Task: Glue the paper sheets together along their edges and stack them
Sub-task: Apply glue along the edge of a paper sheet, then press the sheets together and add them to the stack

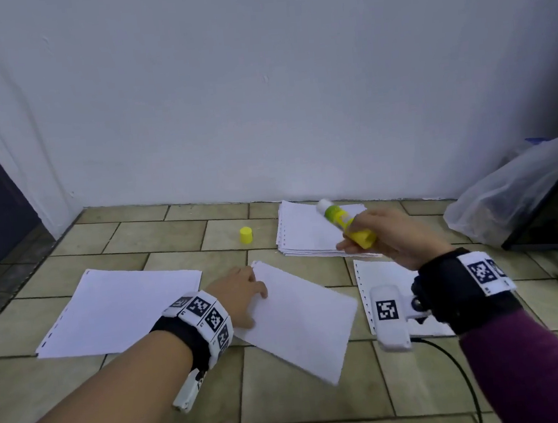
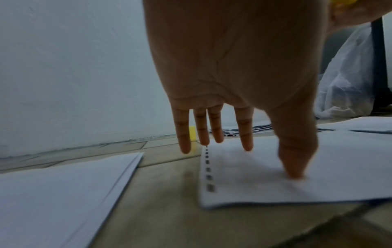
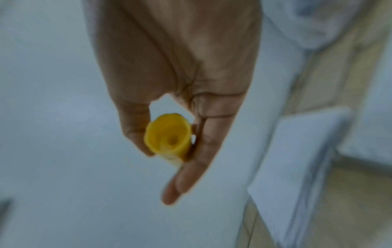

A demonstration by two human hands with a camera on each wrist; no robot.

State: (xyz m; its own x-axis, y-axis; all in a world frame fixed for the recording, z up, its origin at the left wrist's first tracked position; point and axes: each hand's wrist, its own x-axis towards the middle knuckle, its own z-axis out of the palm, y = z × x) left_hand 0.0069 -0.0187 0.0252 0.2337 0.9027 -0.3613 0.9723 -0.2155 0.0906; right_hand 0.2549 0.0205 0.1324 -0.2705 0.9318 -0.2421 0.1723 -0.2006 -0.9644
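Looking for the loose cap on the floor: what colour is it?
Yellow; the cap shows best in the head view.

Bright yellow glue stick [image 1: 347, 223] with a lime-green label band and a white tip, matching yellow cap [image 1: 246, 234] sitting on beige tiles [image 1: 156, 236] with dark grout lines. White paper sheets [image 1: 302, 315], one edged with a row of dark punch holes. Purple sleeves [image 1: 535, 367], black wristbands [image 1: 440, 284] carrying black-and-white square code patterns.
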